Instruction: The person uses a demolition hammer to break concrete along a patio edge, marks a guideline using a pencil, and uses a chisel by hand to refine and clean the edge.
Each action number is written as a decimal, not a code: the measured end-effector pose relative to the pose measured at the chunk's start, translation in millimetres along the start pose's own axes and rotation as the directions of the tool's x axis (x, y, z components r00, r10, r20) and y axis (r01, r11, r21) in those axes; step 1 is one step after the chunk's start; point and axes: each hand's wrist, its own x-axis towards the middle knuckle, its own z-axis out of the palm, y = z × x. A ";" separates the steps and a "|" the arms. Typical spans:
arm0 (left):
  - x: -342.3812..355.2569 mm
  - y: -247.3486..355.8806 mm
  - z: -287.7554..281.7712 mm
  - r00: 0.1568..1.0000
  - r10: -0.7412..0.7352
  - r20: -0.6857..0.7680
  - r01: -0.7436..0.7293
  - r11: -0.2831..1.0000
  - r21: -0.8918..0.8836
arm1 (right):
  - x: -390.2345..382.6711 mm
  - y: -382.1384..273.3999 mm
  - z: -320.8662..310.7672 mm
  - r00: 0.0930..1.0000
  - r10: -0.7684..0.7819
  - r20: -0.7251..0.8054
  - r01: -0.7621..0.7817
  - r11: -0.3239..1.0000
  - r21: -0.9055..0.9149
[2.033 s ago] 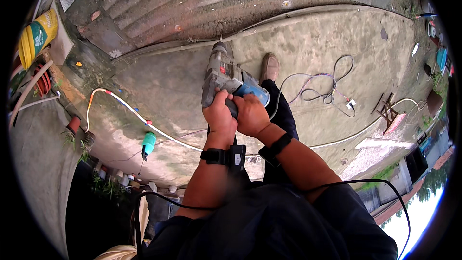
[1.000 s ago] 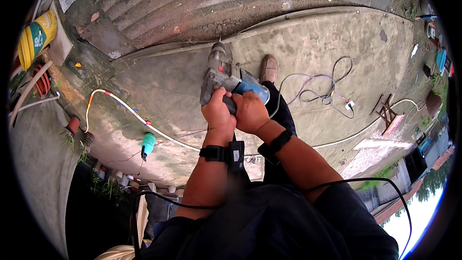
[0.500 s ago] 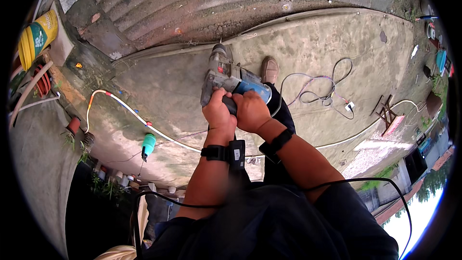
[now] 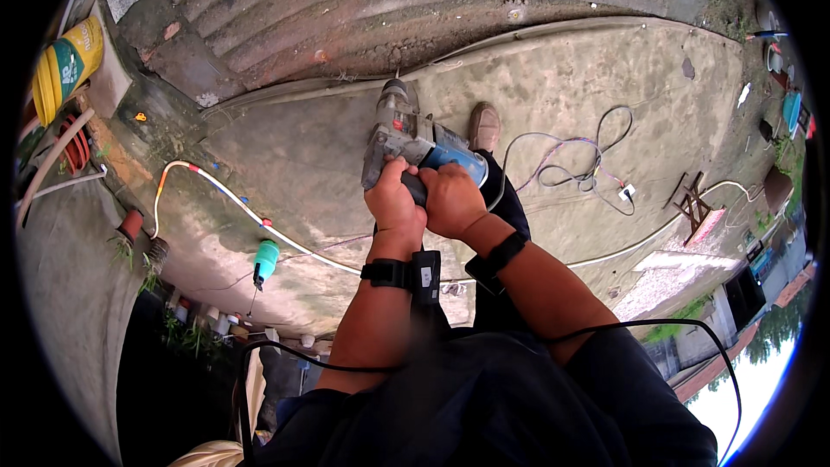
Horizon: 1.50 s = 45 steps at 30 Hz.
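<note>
Both my hands are closed on the black rear handle of a blue and grey rotary hammer drill (image 4: 405,134). My left hand (image 4: 394,201) grips the handle's left part, and my right hand (image 4: 453,200) wraps its right part, below the blue motor housing. The drill points away from me; its chuck and thin bit reach toward the far edge of a pale ground sheet (image 4: 536,69). I cannot tell whether the bit's tip touches anything. From the housing a grey power cord (image 4: 566,143) runs right and lies in loops on the sheet, near a white plug (image 4: 627,193).
Ridged concrete (image 4: 415,0) lies beyond the sheet's edge. A white hose (image 4: 303,248) curves across the ground, with a green spray bottle (image 4: 267,258) beside it. A yellow bucket (image 4: 69,65) stands far left, a small wooden stool (image 4: 697,214) at right. My shoe (image 4: 485,125) is right of the drill.
Almost nothing differs. My hands and the drill hold nearly the same place, with only a very slight shift.
</note>
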 end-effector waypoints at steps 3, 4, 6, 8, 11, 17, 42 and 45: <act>-0.9 0.4 3.2 1.000 -0.009 0.000 0.009 1.000 0.002 | 0.3 1.0 -1.5 1.000 -0.001 -0.007 0.001 1.000 -0.003; -1.9 1.5 4.7 1.000 -0.016 -0.001 0.016 1.000 0.004 | 0.5 1.8 -1.1 1.000 -0.002 -0.010 0.002 1.000 -0.002; -2.2 1.7 5.3 1.000 -0.021 -0.014 0.022 1.000 0.015 | 1.6 4.7 1.6 1.000 -0.002 0.014 0.002 1.000 -0.015; -0.6 1.8 4.7 0.999 -0.014 -0.036 0.015 0.999 0.030 | 2.5 4.8 1.6 1.000 0.000 0.021 0.001 1.000 -0.016; 0.1 -0.5 4.2 1.000 0.003 -0.004 -0.003 1.000 0.012 | 2.5 3.5 0.1 1.000 0.006 0.004 -0.006 1.000 -0.006; 1.6 -1.1 2.8 1.000 -0.014 -0.025 0.014 1.000 0.017 | 3.6 3.1 -3.3 1.000 -0.001 0.019 0.001 1.000 -0.014; 7.4 -2.3 4.2 0.998 -0.045 -0.047 0.044 0.999 -0.021 | 11.9 5.3 -10.3 0.997 -0.028 0.066 0.035 0.995 -0.098; 7.3 -0.5 4.8 0.997 -0.059 -0.045 0.059 0.998 -0.016 | 11.9 4.9 -11.0 0.998 -0.024 0.066 0.030 0.995 -0.099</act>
